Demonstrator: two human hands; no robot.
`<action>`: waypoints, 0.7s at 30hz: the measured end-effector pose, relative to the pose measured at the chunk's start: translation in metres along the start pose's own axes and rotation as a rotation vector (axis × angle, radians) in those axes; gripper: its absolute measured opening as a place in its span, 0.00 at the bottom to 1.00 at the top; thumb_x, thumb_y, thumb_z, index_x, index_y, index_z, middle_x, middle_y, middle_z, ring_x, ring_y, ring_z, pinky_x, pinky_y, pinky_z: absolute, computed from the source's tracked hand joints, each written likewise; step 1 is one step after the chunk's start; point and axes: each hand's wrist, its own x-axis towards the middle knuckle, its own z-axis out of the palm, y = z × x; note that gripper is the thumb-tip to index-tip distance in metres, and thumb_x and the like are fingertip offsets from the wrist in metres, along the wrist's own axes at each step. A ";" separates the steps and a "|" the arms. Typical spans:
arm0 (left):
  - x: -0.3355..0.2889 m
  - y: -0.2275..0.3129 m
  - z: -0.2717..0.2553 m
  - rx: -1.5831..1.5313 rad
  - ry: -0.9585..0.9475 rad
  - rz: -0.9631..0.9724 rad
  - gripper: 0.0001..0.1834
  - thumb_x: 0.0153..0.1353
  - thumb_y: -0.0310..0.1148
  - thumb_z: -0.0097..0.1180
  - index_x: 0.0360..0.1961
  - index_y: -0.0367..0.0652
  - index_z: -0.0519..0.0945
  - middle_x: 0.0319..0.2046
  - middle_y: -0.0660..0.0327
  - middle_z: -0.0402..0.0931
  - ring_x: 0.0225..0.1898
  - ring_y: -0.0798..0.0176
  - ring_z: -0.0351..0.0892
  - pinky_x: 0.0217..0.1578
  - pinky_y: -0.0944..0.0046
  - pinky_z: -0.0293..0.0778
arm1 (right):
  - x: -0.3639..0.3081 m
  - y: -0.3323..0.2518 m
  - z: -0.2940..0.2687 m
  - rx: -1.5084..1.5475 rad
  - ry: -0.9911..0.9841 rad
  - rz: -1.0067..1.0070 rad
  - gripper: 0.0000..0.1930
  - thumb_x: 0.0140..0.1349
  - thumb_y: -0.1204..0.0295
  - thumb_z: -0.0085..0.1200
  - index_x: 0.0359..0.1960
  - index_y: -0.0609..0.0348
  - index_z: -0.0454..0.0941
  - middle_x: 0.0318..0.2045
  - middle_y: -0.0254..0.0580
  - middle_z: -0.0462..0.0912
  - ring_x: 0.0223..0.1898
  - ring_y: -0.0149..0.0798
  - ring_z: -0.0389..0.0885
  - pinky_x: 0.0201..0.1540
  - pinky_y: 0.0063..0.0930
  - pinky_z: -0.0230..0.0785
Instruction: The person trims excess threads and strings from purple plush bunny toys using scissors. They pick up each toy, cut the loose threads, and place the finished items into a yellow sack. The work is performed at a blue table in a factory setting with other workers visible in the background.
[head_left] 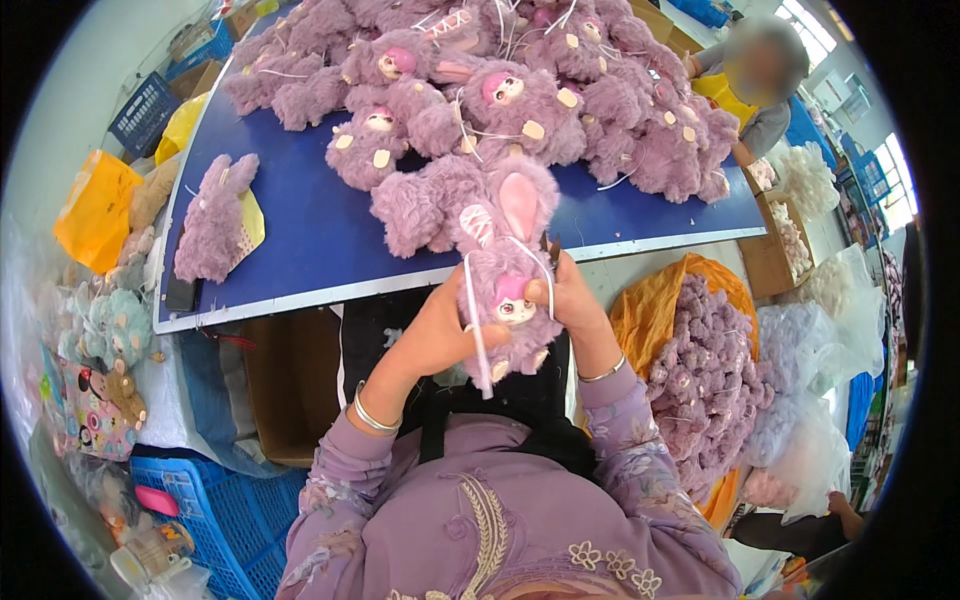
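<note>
Just in front of the table edge, a purple plush bunny doll [505,270] with long ears is held upright between my two hands. It has a small doll face, a pink forehead patch and white ribbon ends hanging down. My left hand [437,332] closes around its left side, fingers across the lower body. On the other side my right hand [580,300] grips it, with the thumb beside the face. Something dark and narrow shows above my right fingers, too hidden to name. Another purple plush [422,205] lies on the table right behind the doll's ears.
A large heap of purple plush dolls [480,100] covers the far part of the blue table [300,220]. One plush [212,225] lies at the left. An orange sack [640,300] of dolls stands right, a blue crate [230,510] lower left. A person [745,95] is at the far right.
</note>
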 end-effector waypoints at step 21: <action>0.024 0.015 -0.014 -0.398 0.530 0.073 0.09 0.62 0.28 0.55 0.41 0.34 0.78 0.31 0.61 0.79 0.29 0.72 0.77 0.30 0.72 0.73 | 0.009 -0.055 0.063 -0.877 0.150 -0.464 0.04 0.56 0.80 0.57 0.34 0.61 0.79 0.28 0.32 0.77 0.23 0.21 0.67 0.23 0.15 0.56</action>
